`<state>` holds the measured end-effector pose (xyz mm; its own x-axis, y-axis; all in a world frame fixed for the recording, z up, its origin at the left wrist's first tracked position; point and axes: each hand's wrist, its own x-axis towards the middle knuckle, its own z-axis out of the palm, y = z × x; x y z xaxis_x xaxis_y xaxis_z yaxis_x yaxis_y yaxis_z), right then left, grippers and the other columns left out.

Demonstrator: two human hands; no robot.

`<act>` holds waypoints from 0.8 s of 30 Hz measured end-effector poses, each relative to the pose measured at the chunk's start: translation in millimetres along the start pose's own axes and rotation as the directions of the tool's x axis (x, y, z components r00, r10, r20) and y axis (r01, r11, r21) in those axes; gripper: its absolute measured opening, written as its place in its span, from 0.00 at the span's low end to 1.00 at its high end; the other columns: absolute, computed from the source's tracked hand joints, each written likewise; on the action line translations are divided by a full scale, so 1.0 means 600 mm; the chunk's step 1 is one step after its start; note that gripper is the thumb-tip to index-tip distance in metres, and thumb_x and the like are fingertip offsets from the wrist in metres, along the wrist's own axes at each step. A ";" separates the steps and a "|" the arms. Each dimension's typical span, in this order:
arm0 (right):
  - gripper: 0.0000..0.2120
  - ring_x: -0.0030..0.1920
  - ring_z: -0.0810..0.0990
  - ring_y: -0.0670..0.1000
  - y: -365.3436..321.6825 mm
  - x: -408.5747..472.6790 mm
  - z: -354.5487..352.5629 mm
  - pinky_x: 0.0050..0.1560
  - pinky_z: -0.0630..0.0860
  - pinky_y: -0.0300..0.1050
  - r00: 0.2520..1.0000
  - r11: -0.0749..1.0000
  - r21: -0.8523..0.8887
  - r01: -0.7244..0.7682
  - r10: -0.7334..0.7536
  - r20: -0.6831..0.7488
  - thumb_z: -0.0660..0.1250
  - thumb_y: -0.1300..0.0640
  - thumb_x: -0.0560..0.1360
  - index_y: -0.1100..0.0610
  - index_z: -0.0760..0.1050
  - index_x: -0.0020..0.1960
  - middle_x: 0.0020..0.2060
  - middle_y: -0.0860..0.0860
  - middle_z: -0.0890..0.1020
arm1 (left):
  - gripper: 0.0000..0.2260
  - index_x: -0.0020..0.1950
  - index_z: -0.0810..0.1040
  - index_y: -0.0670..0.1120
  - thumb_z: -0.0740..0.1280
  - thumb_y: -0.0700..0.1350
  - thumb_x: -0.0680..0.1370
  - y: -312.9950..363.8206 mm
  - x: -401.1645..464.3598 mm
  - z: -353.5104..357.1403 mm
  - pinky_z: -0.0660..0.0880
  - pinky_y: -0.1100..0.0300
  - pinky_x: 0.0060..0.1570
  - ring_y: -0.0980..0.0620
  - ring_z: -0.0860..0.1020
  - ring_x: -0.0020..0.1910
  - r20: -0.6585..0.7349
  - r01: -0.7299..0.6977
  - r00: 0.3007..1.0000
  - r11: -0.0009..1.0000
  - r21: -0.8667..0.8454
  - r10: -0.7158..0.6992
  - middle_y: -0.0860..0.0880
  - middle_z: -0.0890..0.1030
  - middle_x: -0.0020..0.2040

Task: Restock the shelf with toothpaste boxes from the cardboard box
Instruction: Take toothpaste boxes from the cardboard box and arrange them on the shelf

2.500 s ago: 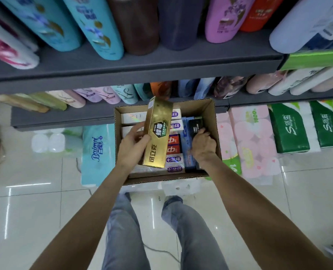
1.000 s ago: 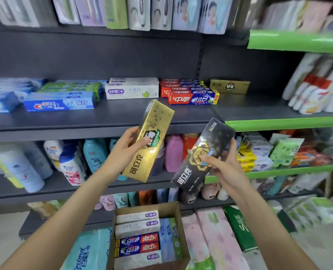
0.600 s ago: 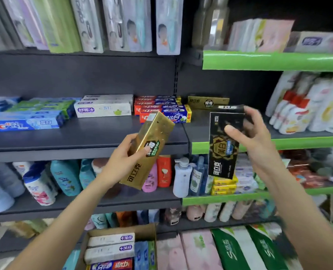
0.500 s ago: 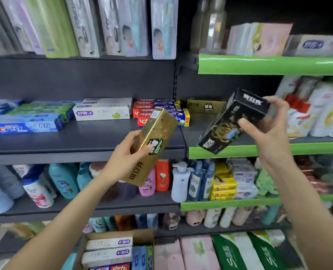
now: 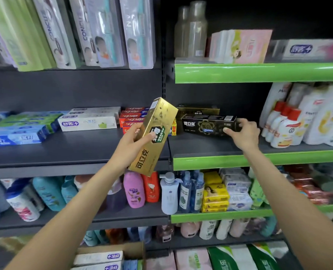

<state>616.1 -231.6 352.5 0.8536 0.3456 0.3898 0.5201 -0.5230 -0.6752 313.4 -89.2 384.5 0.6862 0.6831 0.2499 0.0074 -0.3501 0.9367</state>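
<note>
Head view: gripped a black toothpaste box [image 5: 208,124] at its right end with the right hand [image 5: 243,133], thumb on the front face and fingers curled behind, box lying lengthwise on the dark shelf [image 5: 210,146] just in front of a gold box [image 5: 198,109] already stocked at the back. Looked set down or nearly so, grip not yet released. Held a gold toothpaste box [image 5: 154,136] tilted in mid-air in the left hand [image 5: 134,142], fingers wrapped round its middle, well short of any shelf spot. Showed the cardboard box [image 5: 111,257] at the bottom edge with several white toothpaste boxes [image 5: 98,257] inside. Judged the restock well short of finished: one box placed or being placed, one in hand, more waiting below
</note>
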 end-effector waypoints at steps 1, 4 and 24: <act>0.28 0.62 0.70 0.63 -0.001 0.011 0.008 0.60 0.68 0.52 1.000 0.995 -0.094 -0.012 0.014 0.022 0.71 0.47 0.72 0.59 0.71 0.66 0.61 0.63 0.72 | 0.06 0.53 0.73 0.58 0.66 0.51 0.77 -0.001 0.003 0.004 0.76 0.52 0.54 0.50 0.81 0.51 0.002 0.004 1.000 1.000 0.005 -0.004 0.53 0.82 0.51; 0.26 0.62 0.72 0.62 -0.015 0.046 0.032 0.56 0.72 0.52 0.990 0.994 -0.058 -0.093 0.099 0.105 0.68 0.48 0.74 0.60 0.70 0.67 0.63 0.62 0.72 | 0.06 0.53 0.72 0.58 0.66 0.52 0.77 -0.006 0.013 0.012 0.75 0.50 0.55 0.51 0.81 0.51 0.018 0.023 1.000 0.999 0.028 -0.024 0.54 0.82 0.52; 0.24 0.56 0.79 0.48 -0.146 -0.168 -0.008 0.59 0.76 0.55 0.878 0.775 0.620 -0.118 -0.211 0.431 0.69 0.47 0.72 0.44 0.66 0.65 0.56 0.47 0.79 | 0.13 0.64 0.73 0.49 0.59 0.47 0.80 0.010 0.054 0.109 0.77 0.58 0.46 0.52 0.81 0.49 0.159 0.153 0.983 0.891 -0.428 -0.093 0.48 0.82 0.55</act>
<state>484.3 -224.1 375.3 0.6267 0.7490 0.2149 0.2843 0.0371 -0.9580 383.1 -111.1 381.9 0.7892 0.6023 0.1200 -0.1997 0.0669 0.9776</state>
